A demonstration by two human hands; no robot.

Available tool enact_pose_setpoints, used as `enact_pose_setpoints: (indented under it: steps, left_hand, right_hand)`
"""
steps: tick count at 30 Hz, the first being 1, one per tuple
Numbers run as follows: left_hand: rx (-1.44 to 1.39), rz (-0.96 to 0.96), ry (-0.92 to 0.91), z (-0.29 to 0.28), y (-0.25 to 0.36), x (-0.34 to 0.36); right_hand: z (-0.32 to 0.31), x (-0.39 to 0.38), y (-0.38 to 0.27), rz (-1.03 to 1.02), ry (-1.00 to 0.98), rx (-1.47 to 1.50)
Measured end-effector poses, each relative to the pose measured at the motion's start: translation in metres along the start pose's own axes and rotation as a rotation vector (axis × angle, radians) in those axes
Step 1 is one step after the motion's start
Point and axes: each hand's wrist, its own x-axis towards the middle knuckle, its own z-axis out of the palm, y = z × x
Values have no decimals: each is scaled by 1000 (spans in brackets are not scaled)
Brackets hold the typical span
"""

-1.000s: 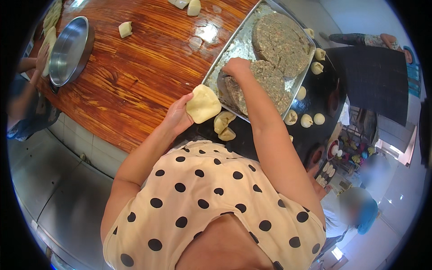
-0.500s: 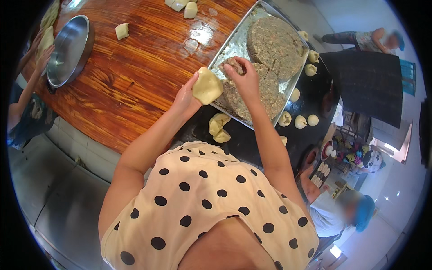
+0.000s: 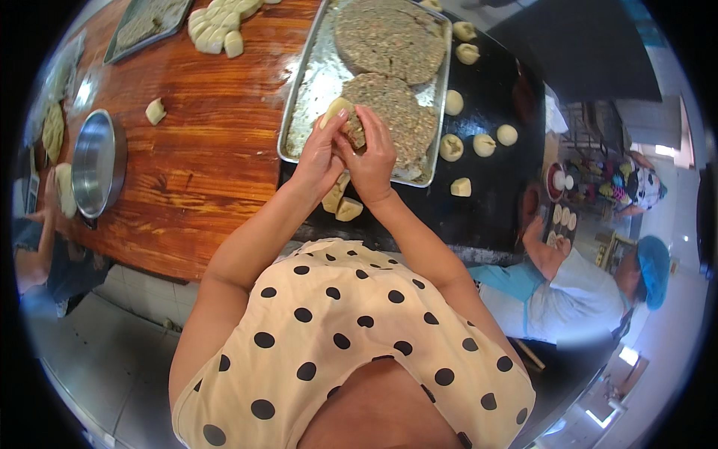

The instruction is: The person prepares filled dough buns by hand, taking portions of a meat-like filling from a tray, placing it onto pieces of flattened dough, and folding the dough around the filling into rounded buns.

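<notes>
Compared with half a second ago, the two hands are now brought together: the right hand (image 3: 374, 153), earlier raised over the tray (image 3: 314, 82) with a pinch of filling and apart from the dough, is set against the left hand (image 3: 318, 163). The dough round (image 3: 334, 110), spread open and flat before, is now seen curved, with the lump of filling (image 3: 353, 135) against its right side. The view is also shifted, so that a cluster of dough pieces (image 3: 217, 24) and a second tray (image 3: 153, 28) are brought in at the upper left.

Both forearms are stretched forward and angled inward, and the hands are met over the near left corner of the tray. The dough is held in the left grip, with the thumb laid upright along it; the lump of filling is enclosed by the right grip, its fingers bent and pointed away from the body. The near filling mound (image 3: 400, 112) lies just beyond the hands. Below the wrists, a cut dough piece (image 3: 348, 209) is seen on the black surface (image 3: 419, 221).
</notes>
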Motion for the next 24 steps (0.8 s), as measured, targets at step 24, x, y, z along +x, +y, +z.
enact_pose_setpoints:
  steps: [24]
  left_hand:
    - [107, -328, -201, 75, -82, -26]
  right_hand:
    - [-100, -25, 18, 910, 520, 1426]
